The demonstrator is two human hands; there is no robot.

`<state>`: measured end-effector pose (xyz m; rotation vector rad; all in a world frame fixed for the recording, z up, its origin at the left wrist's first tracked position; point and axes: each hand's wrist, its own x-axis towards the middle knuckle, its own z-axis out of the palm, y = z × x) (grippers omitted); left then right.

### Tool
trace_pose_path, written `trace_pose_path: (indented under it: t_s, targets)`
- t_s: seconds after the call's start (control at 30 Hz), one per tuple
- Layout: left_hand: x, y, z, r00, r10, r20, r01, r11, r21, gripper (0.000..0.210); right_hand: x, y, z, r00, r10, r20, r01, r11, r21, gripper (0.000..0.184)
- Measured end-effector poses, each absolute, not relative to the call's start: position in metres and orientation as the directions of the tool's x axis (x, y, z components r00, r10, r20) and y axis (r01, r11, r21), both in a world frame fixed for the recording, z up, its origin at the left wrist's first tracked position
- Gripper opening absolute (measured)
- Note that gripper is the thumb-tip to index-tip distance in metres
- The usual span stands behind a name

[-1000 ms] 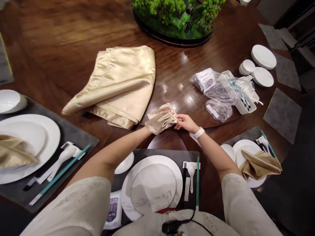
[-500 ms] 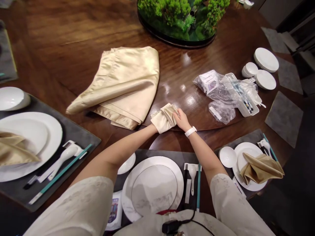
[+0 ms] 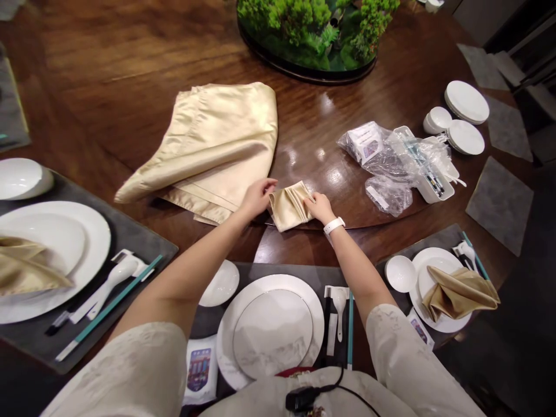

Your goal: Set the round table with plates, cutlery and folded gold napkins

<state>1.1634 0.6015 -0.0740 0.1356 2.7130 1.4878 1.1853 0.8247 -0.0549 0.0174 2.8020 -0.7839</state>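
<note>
A folded gold napkin (image 3: 288, 208) with gathered pleats stands at the edge of the raised round tabletop. My right hand (image 3: 320, 207), with a white band on its wrist, pinches the pleats at the napkin's right side. Just left of the napkin is my left hand (image 3: 259, 196), its fingers loosely bent and apart, with nothing seen in them. Its fingertips are close to the napkin's upper left corner. Behind that hand lies a large folded gold cloth (image 3: 217, 145). Nearer my body, a white plate (image 3: 273, 333) sits on a larger white plate (image 3: 226, 341).
Place settings with folded napkins (image 3: 458, 292) on plates flank me on both sides. A spoon (image 3: 340, 313) and teal-wrapped chopsticks (image 3: 350, 333) lie right of the plates. Plastic packets (image 3: 373, 145), a white utensil tray (image 3: 438, 194) and stacked plates (image 3: 467, 101) occupy the right. Greenery (image 3: 299, 20) stands at the back.
My left hand has come out from under the napkin to its left side. My right hand keeps its pinch on the pleats. The view has shifted slightly.
</note>
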Motion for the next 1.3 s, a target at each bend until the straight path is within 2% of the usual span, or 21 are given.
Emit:
trace_pose_path:
  t_s: [0.1,0.27,0.37,0.43,0.53,0.63,0.73,0.8,0.93,1.0,1.13,1.2,1.3]
  targets:
    - [1.161,0.599,-0.057,-0.999,0.025,0.021,0.032,0.585,0.81,0.045,1.184,0.822,-0.053,-0.972,-0.076,-0.224,0.041,0.878,-0.477,0.019]
    - [1.172,0.641,-0.051,-0.988,0.145,-0.048,0.08,0.758,0.647,0.052,1.178,0.823,-0.047,-0.937,-0.09,-0.338,0.083,0.882,-0.464,0.026]
    - [1.175,0.652,-0.064,-0.987,0.154,-0.056,0.085,0.776,0.625,0.046,1.172,0.83,-0.037,-0.911,-0.078,-0.405,0.112,0.898,-0.426,0.03]
    - [1.174,0.651,-0.074,-0.982,0.187,-0.028,0.124,0.747,0.653,0.043,1.167,0.831,-0.03,-0.938,-0.086,-0.336,0.047,0.928,-0.371,0.036]
    - [1.173,0.648,-0.082,-0.969,0.245,0.013,0.191,0.721,0.666,0.04,1.158,0.82,-0.02,-0.935,-0.285,-0.211,-0.217,0.93,-0.296,0.055]
    - [1.175,0.651,-0.08,-0.961,0.275,0.006,0.218,0.748,0.627,0.034,1.147,0.8,-0.014,-0.84,-0.456,-0.293,-0.414,0.889,-0.196,0.049]
    - [1.176,0.652,-0.077,-0.96,0.279,-0.019,0.218,0.789,0.574,0.03,1.135,0.783,-0.014,-0.803,-0.448,-0.392,-0.447,0.889,-0.1,0.054]
    - [1.176,0.648,-0.078,-0.965,0.261,-0.037,0.198,0.81,0.552,0.03,1.129,0.777,-0.015,-0.792,-0.43,-0.434,-0.441,0.894,-0.08,0.058]
    - [1.174,0.633,-0.086,-0.969,0.228,-0.092,0.142,0.824,0.548,0.035,1.125,0.777,-0.017,-0.771,-0.41,-0.487,-0.445,0.894,-0.048,0.036]
    - [1.172,0.625,-0.084,-0.967,0.211,-0.143,0.097,0.822,0.561,0.034,1.125,0.782,-0.015,-0.785,-0.415,-0.461,-0.45,0.892,-0.037,0.029]
    - [1.165,0.614,-0.061,-0.973,0.107,-0.204,-0.053,0.759,0.649,0.024,1.122,0.797,0.004,-0.825,-0.484,-0.293,-0.486,0.871,-0.071,0.031]
    - [1.163,0.61,-0.042,-0.992,0.073,-0.102,-0.023,0.693,0.721,0.024,1.121,0.807,0.018,-0.825,-0.53,-0.196,-0.517,0.848,-0.119,0.032]
    - [1.168,0.611,-0.018,-0.978,0.134,0.16,0.208,0.658,0.724,0.021,1.129,0.825,0.033,-0.811,-0.582,-0.06,-0.565,0.806,-0.177,0.03]
